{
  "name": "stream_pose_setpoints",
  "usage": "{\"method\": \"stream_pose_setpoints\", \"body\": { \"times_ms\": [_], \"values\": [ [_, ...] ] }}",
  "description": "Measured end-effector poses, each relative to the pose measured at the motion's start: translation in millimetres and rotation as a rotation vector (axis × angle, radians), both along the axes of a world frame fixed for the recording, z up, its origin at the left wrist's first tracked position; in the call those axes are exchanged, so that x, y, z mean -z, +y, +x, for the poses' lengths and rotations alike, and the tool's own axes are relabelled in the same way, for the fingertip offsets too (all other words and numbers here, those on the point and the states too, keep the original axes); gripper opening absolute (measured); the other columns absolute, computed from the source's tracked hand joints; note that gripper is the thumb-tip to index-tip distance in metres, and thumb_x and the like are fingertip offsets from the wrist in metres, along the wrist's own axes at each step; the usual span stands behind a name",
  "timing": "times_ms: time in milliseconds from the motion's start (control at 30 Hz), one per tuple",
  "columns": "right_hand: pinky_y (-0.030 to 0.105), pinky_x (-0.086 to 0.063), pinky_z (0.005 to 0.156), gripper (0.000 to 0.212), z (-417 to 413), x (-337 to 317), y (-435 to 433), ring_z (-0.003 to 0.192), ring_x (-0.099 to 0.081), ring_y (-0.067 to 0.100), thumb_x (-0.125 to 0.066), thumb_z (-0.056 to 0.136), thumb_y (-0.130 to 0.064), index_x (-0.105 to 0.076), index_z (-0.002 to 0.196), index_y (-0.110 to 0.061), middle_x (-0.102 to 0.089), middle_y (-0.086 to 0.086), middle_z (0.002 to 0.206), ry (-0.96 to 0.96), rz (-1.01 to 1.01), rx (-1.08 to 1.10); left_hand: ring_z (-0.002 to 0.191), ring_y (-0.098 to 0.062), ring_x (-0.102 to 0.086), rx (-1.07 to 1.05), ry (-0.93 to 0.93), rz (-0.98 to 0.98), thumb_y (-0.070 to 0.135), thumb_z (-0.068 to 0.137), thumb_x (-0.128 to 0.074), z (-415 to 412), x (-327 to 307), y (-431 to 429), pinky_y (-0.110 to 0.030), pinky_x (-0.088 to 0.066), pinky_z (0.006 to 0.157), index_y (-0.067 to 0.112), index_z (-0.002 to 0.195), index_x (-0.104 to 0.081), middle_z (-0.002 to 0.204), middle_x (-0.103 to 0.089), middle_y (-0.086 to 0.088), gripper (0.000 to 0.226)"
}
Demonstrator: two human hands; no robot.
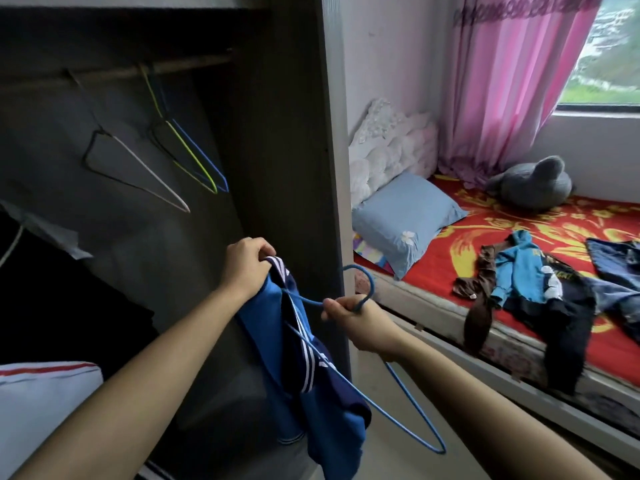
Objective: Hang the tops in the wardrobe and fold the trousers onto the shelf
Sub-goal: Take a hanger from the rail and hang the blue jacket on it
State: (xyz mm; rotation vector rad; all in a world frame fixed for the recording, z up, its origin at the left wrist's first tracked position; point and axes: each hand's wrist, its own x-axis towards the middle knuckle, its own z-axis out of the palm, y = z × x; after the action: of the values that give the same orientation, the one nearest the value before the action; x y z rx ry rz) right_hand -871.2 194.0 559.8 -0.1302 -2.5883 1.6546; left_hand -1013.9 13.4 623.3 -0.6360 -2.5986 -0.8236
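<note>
My left fingers [265,250] are curled tight on the collar of a blue track jacket [325,403] with white stripes, holding it up in front of the open wardrobe [284,133]. My right fingers [341,304] pinch the neck of a blue wire hanger [372,284] just below its hook. 1 arm of it lies against the jacket and the other hangs free to the right. Far left, bare hangers [188,154] hang on the wardrobe rail [114,75]. On the bed [485,220] at right lie a light-blue hoodie [519,271], a brown garment [481,289] and jeans [616,265], near a blue pillow [405,216].
</note>
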Motion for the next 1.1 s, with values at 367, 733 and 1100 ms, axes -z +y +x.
{"method": "stream_pose_setpoints", "body": {
  "times_ms": [367, 733, 1100],
  "values": [
    [0.009, -0.031, 0.040, 0.035, -19.1, -25.3, 17.5, 0.039, -0.043, 0.000, -0.050, 0.102, -0.022, -0.071, 0.084, -0.001, -0.052, -0.012, 0.044, 0.109, -0.343, 0.168, 0.137, -0.021, -0.032, 0.232, -0.133, -0.301, 0.025, 0.096, -0.051, 4.0, -2.6, 14.4, -0.042, -0.018, 0.113, 0.026, 0.109, -0.065, 0.129, -0.050, 0.006, 0.019],
    [0.030, -0.044, 0.059, 0.035, -12.8, 2.1, 46.3, 0.064, -0.059, 0.006, -0.033, 0.105, -0.042, -0.062, 0.100, -0.024, -0.065, -0.006, 0.073, 0.412, 0.425, 0.337, 0.106, -0.027, -0.045, 0.010, -0.240, -0.041, 0.032, 0.102, -0.041, 1.7, -7.3, 4.6, -0.036, -0.027, 0.101, 0.010, 0.107, -0.054, 0.100, -0.060, -0.007, 0.026],
    [0.027, -0.044, 0.065, 0.034, -42.2, -0.7, 27.4, 0.070, -0.054, 0.004, -0.044, 0.105, -0.037, -0.073, 0.107, -0.020, -0.054, -0.016, 0.075, 0.515, 0.412, 0.258, 0.094, -0.032, -0.057, 0.128, -0.316, 0.154, 0.029, 0.102, -0.035, 29.1, -21.0, 53.5, -0.044, -0.044, 0.086, 0.014, 0.096, -0.048, 0.096, -0.062, -0.009, 0.021]
  ]
}}
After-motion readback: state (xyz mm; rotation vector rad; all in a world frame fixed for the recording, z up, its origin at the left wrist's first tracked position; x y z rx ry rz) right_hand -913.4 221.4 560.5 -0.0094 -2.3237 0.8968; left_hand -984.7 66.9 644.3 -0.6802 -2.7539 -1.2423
